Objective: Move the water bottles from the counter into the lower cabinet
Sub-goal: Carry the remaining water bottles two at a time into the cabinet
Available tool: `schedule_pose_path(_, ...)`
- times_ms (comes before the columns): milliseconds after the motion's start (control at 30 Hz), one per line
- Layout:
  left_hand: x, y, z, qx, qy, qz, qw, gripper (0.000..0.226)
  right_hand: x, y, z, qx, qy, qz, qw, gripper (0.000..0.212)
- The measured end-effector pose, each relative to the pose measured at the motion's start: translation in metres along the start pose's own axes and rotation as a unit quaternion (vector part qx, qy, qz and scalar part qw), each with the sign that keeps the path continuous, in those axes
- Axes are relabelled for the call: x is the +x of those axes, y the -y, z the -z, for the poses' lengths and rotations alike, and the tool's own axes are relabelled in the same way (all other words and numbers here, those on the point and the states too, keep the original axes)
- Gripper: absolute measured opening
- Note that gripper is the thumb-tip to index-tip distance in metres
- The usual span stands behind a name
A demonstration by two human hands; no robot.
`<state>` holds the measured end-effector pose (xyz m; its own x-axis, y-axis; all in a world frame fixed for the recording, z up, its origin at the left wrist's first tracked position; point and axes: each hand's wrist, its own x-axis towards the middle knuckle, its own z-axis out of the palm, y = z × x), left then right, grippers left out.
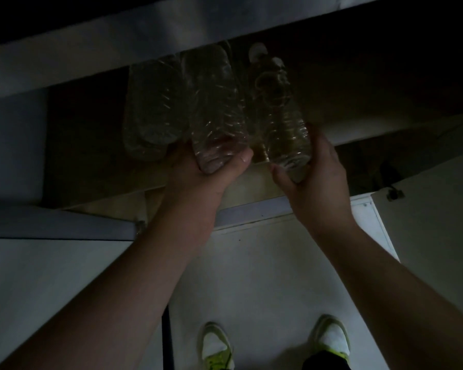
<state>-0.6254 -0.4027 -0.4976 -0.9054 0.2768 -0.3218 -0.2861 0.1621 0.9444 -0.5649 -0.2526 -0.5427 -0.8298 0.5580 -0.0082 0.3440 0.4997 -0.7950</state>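
Note:
Three clear plastic water bottles lie side by side inside the dim lower cabinet (251, 180), caps pointing inward. My left hand (201, 177) grips the base of the middle bottle (214, 108), thumb over its right side. My right hand (316, 177) grips the base of the right bottle (281, 113), whose white cap shows at the far end. The left bottle (153, 110) lies free beside the middle one, touched by neither hand. Both held bottles reach over the cabinet's front edge.
The counter edge (118, 44) overhangs the cabinet opening. Open cabinet doors stand at the left (51, 276) and right (425, 222). My feet in white and yellow shoes (217, 345) stand on the pale floor below.

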Motion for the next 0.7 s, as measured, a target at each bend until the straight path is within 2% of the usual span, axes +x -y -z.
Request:
schedule_pose_path(100,0.004,-0.003,-0.004,0.028,-0.033,0.006,0.999,0.078,0.011,0.0,-0.003,-0.003,-0.003,0.001,1.0,0.077)
schedule_pose_path(233,0.014,-0.009,-0.013,-0.006,-0.095,0.025,0.995,0.095,0.026,0.002,-0.01,-0.026,-0.012,0.013,1.0,0.079)
schedule_pose_path(400,0.025,-0.011,-0.023,-0.032,-0.156,0.008,0.987,0.088,0.041,0.003,-0.017,-0.053,-0.01,0.032,0.998,0.08)
schedule_pose_path(500,0.029,-0.015,-0.028,-0.043,-0.181,0.025,0.982,0.084,0.049,0.005,-0.021,-0.064,-0.004,0.038,0.997,0.083)
schedule_pose_path(700,0.043,-0.025,-0.041,0.007,-0.237,0.061,0.97,0.074,0.055,0.002,-0.024,-0.096,0.002,0.053,0.994,0.082)
